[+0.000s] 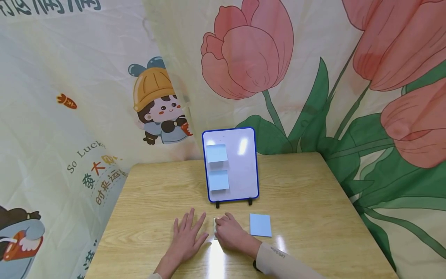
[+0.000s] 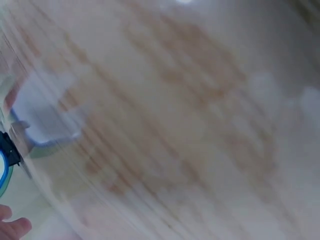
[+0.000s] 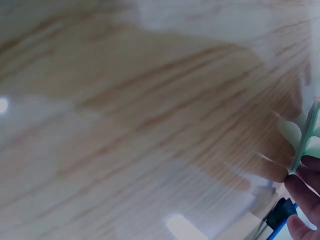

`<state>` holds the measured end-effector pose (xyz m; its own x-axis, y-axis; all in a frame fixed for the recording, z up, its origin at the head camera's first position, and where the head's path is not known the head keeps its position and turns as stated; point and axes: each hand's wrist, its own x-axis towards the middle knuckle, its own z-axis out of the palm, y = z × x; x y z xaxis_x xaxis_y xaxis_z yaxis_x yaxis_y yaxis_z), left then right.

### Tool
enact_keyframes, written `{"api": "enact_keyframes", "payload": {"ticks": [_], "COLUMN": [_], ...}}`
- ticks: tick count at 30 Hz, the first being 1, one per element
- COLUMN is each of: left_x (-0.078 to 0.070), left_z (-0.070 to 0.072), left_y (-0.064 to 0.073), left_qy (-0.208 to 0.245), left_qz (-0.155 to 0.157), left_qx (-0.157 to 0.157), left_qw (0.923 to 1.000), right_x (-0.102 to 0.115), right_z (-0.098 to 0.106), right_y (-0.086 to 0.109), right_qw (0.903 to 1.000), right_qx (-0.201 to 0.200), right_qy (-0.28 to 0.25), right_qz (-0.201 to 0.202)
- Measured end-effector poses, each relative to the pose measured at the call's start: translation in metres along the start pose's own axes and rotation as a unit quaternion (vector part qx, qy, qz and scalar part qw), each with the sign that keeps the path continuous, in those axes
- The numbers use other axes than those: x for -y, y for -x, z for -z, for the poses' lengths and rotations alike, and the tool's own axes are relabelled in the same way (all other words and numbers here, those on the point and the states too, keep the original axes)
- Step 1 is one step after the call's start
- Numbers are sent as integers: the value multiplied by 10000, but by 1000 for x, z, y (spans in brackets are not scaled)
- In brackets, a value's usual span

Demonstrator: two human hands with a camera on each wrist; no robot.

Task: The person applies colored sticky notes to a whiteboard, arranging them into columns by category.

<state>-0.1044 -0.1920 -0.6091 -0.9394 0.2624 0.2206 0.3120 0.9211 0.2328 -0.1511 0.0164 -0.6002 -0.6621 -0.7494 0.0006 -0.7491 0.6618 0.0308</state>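
Observation:
My left hand (image 1: pixel 186 239) lies on the wooden table with its fingers spread and nothing in its grip; only fingertips (image 2: pixel 17 229) show at the lower left of the left wrist view. Just to its right, my right hand (image 1: pixel 230 233) is curled over a pale green paper note (image 1: pixel 215 232), mostly hidden beneath it. The right wrist view has the fingers (image 3: pixel 301 192) pinching the note's edge (image 3: pixel 304 137). Beside the right hand lies a square blue sticky note (image 1: pixel 260 225).
Beyond the hands a blue-framed whiteboard (image 1: pixel 242 166) stands upright on black feet (image 1: pixel 217 204). An upper blue note (image 1: pixel 216 153) and a lower blue note (image 1: pixel 218 180) stick to its left side. Printed cloth (image 1: pixel 188 23) hangs behind the table (image 1: pixel 156 193).

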Motion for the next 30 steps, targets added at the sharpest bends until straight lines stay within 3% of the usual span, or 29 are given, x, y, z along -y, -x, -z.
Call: {"api": "enact_keyframes", "payload": {"ticks": [7,12,17,23,30], "left_x": [-2,-3,-4,-5,-4], "left_z": [-1,3,5,3,1], "left_y": [4,4,4,4,5], "left_qy": [-54,-50,-63,-5,14], "left_qz": [-27,21,-254,-600,-843], "left_qx": [287,589,864,1347,1334], "left_qw": [9996,9983,9959,9891,9875], "right_x": [-2,-10,-16,-18,-20], "right_z": [-7,-11,-11,-12,-12], "right_y": [-3,-5,-5,-5,-4], "right_qw": [9998,9956,9862,9817,9744], "right_qx": [-207,-741,-1164,-1060,-933], "right_qy": [24,-575,-1177,-1568,-2008], "right_qz": [33,39,7,-189,-381]}}
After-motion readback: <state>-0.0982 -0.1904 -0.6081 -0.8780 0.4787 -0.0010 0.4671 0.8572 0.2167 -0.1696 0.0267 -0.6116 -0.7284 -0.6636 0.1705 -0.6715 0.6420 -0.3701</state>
